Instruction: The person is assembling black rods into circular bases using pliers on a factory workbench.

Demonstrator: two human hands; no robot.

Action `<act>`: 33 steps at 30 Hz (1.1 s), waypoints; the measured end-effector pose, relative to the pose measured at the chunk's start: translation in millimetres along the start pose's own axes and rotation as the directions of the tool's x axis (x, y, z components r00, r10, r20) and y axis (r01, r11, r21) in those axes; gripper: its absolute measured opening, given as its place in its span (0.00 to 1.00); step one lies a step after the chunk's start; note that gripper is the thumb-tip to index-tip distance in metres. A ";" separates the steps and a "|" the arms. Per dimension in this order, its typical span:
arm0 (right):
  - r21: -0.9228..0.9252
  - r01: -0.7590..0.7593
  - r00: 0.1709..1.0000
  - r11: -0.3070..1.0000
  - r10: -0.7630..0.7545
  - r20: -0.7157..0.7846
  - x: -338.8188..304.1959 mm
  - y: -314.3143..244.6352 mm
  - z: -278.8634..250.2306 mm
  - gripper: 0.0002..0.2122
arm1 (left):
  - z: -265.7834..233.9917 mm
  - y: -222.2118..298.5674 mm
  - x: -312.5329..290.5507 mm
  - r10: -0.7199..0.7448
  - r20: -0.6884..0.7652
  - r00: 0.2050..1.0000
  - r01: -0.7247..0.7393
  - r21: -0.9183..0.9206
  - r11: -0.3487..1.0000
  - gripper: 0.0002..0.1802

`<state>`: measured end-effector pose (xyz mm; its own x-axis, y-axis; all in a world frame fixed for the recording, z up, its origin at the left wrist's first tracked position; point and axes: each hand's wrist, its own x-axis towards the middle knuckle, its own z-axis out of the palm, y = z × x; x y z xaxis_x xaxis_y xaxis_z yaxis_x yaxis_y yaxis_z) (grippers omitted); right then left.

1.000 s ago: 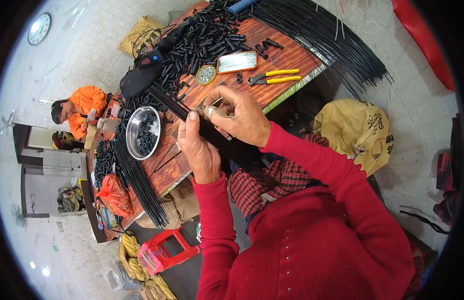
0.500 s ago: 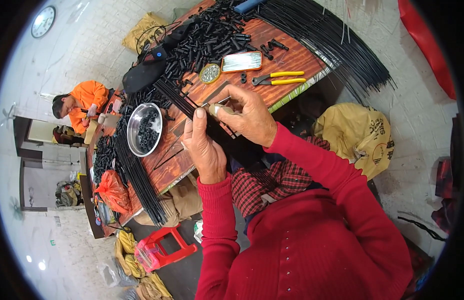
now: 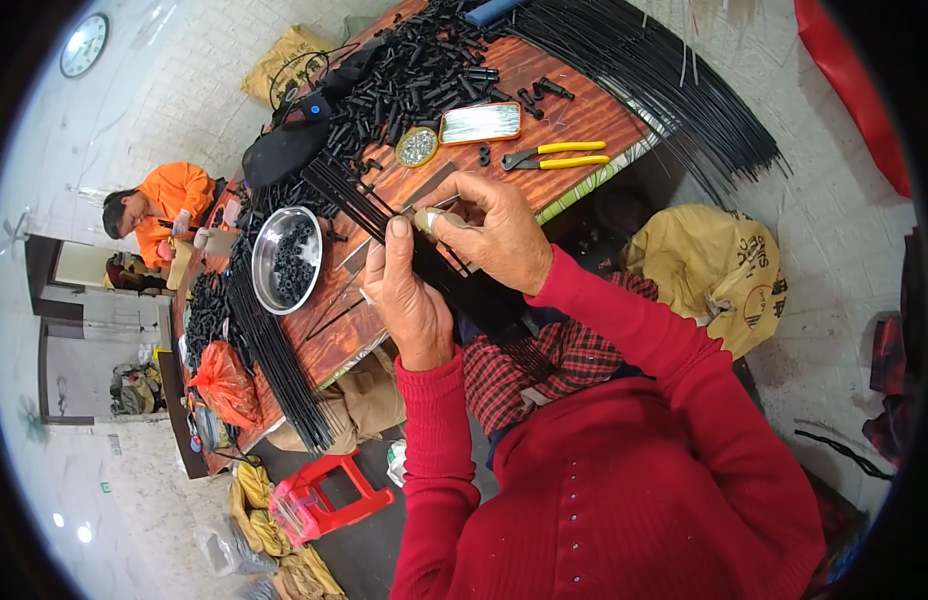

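Note:
Thin black rods (image 3: pixel 346 198) run slantwise from the table edge toward my lap, in front of my body. My left hand (image 3: pixel 412 300) is closed around them, thumb raised along their upper side. Close beside it, my right hand (image 3: pixel 504 238) is closed in a pinch over the same rods, with a pale wrap on a fingertip. Whatever sits between its fingertips is too small and covered to make out. Below my hands, a dense dark stretch of rods (image 3: pixel 484 308) reaches the red checked cloth (image 3: pixel 514 378) on my lap.
On the wooden table (image 3: pixel 544 75) are black tubular parts (image 3: pixel 404 85), a steel bowl (image 3: pixel 259 270) of small black pieces, a tray of thin pins (image 3: pixel 481 122), a round dish (image 3: pixel 417 147) and yellow-handled pliers (image 3: pixel 564 155). A red stool (image 3: pixel 329 495) stands left; a person in orange (image 3: pixel 174 205) works beyond.
Both my hands stay at the same place on the rods, with only slight finger movement. The co-worker's hands have shifted a little.

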<state>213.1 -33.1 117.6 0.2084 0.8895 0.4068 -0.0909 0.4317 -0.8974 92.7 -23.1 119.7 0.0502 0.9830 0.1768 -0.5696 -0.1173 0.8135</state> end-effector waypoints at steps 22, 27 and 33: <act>-0.076 -0.016 0.945 0.997 0.040 0.325 32.8 -17.9 -36.8 0.08 | 6.6 -1.8 -6.7 -0.060 0.123 0.991 0.051 0.077 0.996 0.13; -0.050 -0.165 0.931 0.985 0.172 0.321 32.7 -29.7 -32.4 0.06 | 6.8 -5.2 -5.6 -0.061 0.126 0.990 0.043 0.145 0.989 0.11; -0.166 0.023 0.965 0.986 0.021 0.261 34.1 -17.2 -18.7 0.07 | -5.6 1.1 -3.9 -0.002 0.160 0.987 -0.018 0.121 0.992 0.10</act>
<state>240.0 -13.0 143.8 -0.0546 0.9067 0.4182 0.0767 0.4214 -0.9036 87.3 -26.2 116.8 0.1816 0.9479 0.2617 -0.4667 -0.1512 0.8714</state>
